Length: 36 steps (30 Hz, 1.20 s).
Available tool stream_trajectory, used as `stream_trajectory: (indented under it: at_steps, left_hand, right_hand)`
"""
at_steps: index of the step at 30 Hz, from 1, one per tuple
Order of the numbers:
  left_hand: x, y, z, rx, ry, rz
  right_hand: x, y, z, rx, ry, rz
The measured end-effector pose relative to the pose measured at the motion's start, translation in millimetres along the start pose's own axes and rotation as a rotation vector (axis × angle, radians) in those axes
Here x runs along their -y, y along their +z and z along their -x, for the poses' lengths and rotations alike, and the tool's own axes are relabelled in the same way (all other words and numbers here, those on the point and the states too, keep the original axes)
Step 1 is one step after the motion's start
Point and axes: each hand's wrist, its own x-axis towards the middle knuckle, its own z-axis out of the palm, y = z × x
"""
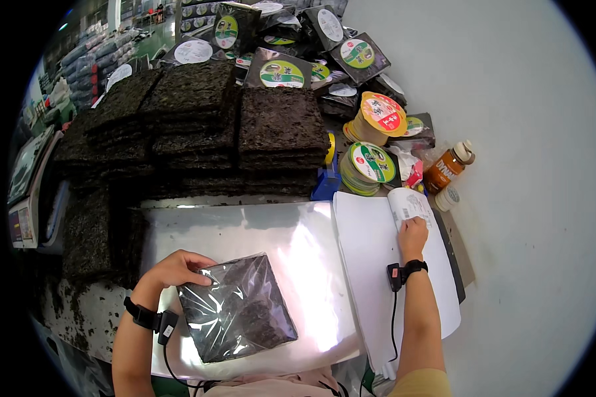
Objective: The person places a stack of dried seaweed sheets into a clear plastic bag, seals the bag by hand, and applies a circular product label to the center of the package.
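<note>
My left hand (pixel 181 270) grips the upper left corner of a square packet of dried seaweed (pixel 238 310) in clear, shiny film. Its thumb lies on top of the film, and the packet rests slightly turned on a glossy metal work surface (pixel 243 233). On the right, my right hand (pixel 413 235) has its fingers curled on the lower edge of a printed white label (pixel 406 201), which bears writing and a barcode. Beneath that label and hand spread large white sheets (pixel 367 278). What the right fingertips pinch is partly hidden by the hand.
Stacks of bare seaweed sheets (pixel 283 129) rise behind the metal surface. Beside them stand a blue tape dispenser (pixel 326 183), a green label roll (pixel 372 164), an orange label roll (pixel 382 114) and an orange-brown bottle (pixel 444 171). Labelled packets (pixel 357 57) lie heaped farther back. A scale-like device (pixel 30 188) stands left.
</note>
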Motion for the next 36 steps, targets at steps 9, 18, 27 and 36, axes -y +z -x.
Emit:
stream_trajectory:
  at_steps: [9, 18, 27, 36]
  left_hand:
    - [4, 1, -2, -0.016, -0.026, 0.027]
    - [7, -2, -3, -0.012, -0.023, -0.009]
    - [9, -2, -18, 0.053, 0.051, -0.042]
    - [19, -15, 3, -0.108, 0.091, -0.162]
  right_hand:
    - [-2, -8, -11, 0.107, 0.160, -0.099]
    - [-45, -15, -39, 0.012, 0.591, -0.003]
    - [-322, -53, 24, -0.264, 0.733, 0.197]
    - [83, -146, 61, -0.159, 0.670, -1.272]
